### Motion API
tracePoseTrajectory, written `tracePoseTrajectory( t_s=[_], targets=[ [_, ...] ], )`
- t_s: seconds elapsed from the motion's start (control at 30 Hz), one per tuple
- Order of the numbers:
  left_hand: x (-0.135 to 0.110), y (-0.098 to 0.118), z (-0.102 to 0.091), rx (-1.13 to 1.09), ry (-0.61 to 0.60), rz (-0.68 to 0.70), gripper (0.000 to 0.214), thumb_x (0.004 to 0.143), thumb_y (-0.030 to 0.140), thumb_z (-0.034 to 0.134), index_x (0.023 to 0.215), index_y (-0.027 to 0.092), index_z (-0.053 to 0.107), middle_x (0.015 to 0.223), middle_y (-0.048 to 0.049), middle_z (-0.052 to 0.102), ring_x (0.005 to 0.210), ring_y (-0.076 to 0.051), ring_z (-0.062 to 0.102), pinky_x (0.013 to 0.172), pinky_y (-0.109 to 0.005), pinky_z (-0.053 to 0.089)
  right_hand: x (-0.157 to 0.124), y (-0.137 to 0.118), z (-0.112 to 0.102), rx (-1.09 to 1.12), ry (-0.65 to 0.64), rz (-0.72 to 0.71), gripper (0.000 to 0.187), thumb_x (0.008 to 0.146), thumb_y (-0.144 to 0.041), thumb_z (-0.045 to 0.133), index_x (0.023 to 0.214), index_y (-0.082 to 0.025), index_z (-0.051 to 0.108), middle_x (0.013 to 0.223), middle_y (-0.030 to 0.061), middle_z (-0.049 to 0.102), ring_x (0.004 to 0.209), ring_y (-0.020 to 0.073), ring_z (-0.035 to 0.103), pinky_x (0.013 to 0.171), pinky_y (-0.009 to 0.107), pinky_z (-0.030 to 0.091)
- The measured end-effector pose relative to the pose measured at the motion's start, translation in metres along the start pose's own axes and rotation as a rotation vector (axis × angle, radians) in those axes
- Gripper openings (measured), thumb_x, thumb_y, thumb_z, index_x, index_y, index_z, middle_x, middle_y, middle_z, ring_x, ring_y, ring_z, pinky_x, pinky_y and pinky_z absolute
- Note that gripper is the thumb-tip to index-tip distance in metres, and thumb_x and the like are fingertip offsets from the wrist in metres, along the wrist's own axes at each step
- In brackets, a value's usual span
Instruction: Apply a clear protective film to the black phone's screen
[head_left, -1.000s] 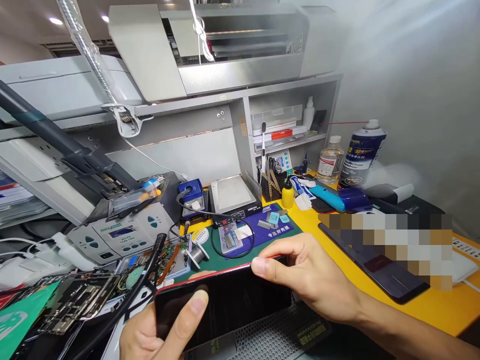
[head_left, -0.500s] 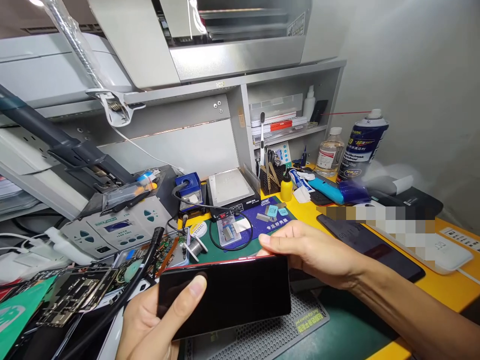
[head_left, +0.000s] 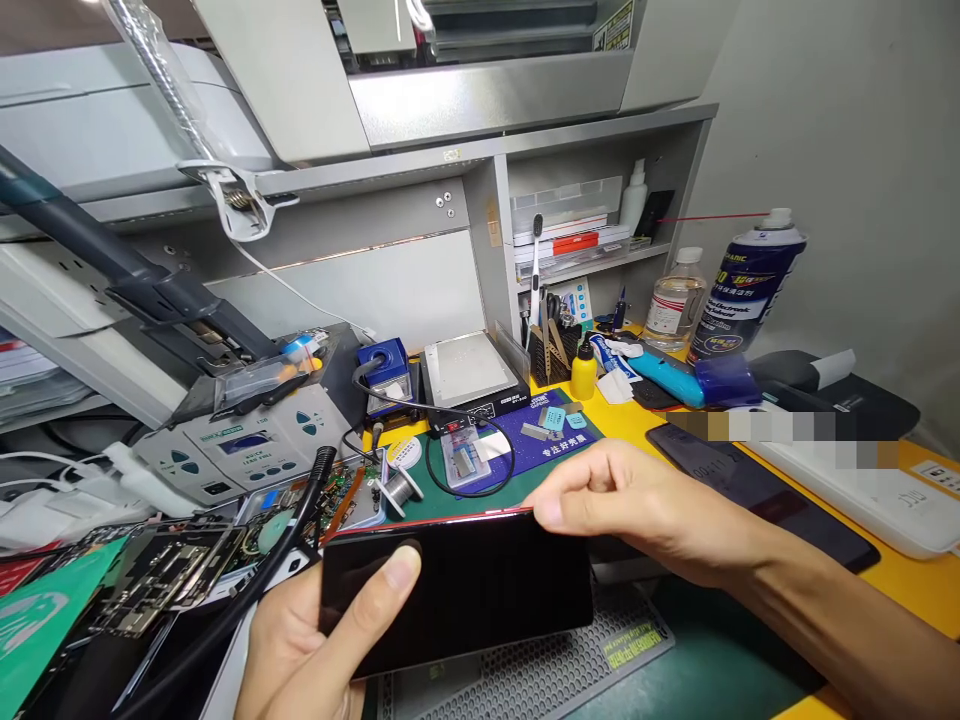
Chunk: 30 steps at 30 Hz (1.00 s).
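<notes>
A black smartphone (head_left: 480, 600) with a dark screen and a red edge is held sideways above the grey perforated mat. My left hand (head_left: 330, 620) is closed around its left end, thumb flat on the glass and the other fingers hidden behind. At the upper right edge, my right hand (head_left: 607, 500) presses its thumb tip against the red rim, with the fingers curled at the back and partly hidden. A second phone (head_left: 757, 490), its screen showing dim digits, lies on the yellow tabletop to the right.
Behind the phone are a solder spool (head_left: 401, 490), a looped cable and a purple mat (head_left: 536, 450). Circuit boards (head_left: 150, 590) and a black hose (head_left: 262, 580) crowd the left. A spray can (head_left: 746, 290), a clear bottle (head_left: 675, 300) and a yellow bottle (head_left: 583, 370) stand farther back.
My right thumb has come down from above the phone onto its upper edge. The left hand keeps its hold. The camera view has shifted slightly.
</notes>
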<state>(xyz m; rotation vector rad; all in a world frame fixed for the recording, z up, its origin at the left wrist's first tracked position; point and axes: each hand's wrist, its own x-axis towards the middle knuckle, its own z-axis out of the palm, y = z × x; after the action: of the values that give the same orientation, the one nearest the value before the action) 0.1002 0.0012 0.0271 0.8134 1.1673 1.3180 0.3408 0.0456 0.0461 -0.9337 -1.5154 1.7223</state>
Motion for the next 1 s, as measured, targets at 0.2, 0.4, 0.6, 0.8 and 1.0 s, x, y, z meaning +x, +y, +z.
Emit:
tracePoseTrajectory(
  t_s=[0.2,0.4,0.6,0.8,1.0],
  targets=[
    [0.002,-0.001,-0.002,0.012,-0.050,0.054,0.037,0.064,0.019,0.083,0.101,0.018,0.081,0.105,-0.0079,0.080,0.108,-0.040,0.071,0.096,-0.046,0.058,-0.001,0.005,0.010,-0.282,0.160,-0.074,0.047,0.090,-0.047,0.060,0.055,-0.021,0.043,0.060,-0.0059,0.022,0.058,0.0115,0.018,0.053,0.031,0.014],
    [0.003,-0.003,0.000,0.001,-0.077,0.035,0.039,0.068,0.019,0.081,0.106,0.020,0.080,0.109,-0.0066,0.079,0.104,-0.035,0.073,0.099,-0.043,0.056,0.001,0.012,0.010,-0.219,0.179,-0.007,0.046,0.089,-0.051,0.060,0.057,-0.020,0.048,0.060,-0.0054,0.027,0.059,0.0123,0.019,0.055,0.031,0.015],
    [0.004,0.000,-0.002,0.083,-0.101,-0.017,0.035,0.074,0.035,0.082,0.104,0.016,0.081,0.102,-0.0098,0.080,0.094,-0.034,0.075,0.089,-0.043,0.061,0.007,0.010,0.000,0.147,0.043,0.192,0.041,0.074,-0.042,0.077,0.054,-0.018,0.050,0.058,-0.0048,0.042,0.056,0.0107,0.036,0.059,0.027,0.030],
    [0.007,-0.003,-0.009,0.071,-0.144,-0.009,0.024,0.073,0.031,0.082,0.095,0.020,0.082,0.096,-0.0060,0.081,0.092,-0.032,0.075,0.088,-0.040,0.062,0.007,0.007,-0.003,0.248,0.011,0.247,0.032,0.069,-0.036,0.079,0.058,-0.013,0.060,0.062,-0.0002,0.056,0.056,0.0105,0.049,0.060,0.025,0.036],
    [0.007,-0.004,-0.011,0.055,-0.144,-0.036,0.027,0.074,0.030,0.081,0.099,0.021,0.082,0.098,-0.0062,0.081,0.092,-0.032,0.076,0.084,-0.038,0.063,0.006,0.006,-0.004,0.265,0.000,0.229,0.035,0.070,-0.042,0.082,0.062,-0.011,0.066,0.061,-0.0003,0.058,0.056,0.0095,0.049,0.062,0.024,0.038]
  ],
)
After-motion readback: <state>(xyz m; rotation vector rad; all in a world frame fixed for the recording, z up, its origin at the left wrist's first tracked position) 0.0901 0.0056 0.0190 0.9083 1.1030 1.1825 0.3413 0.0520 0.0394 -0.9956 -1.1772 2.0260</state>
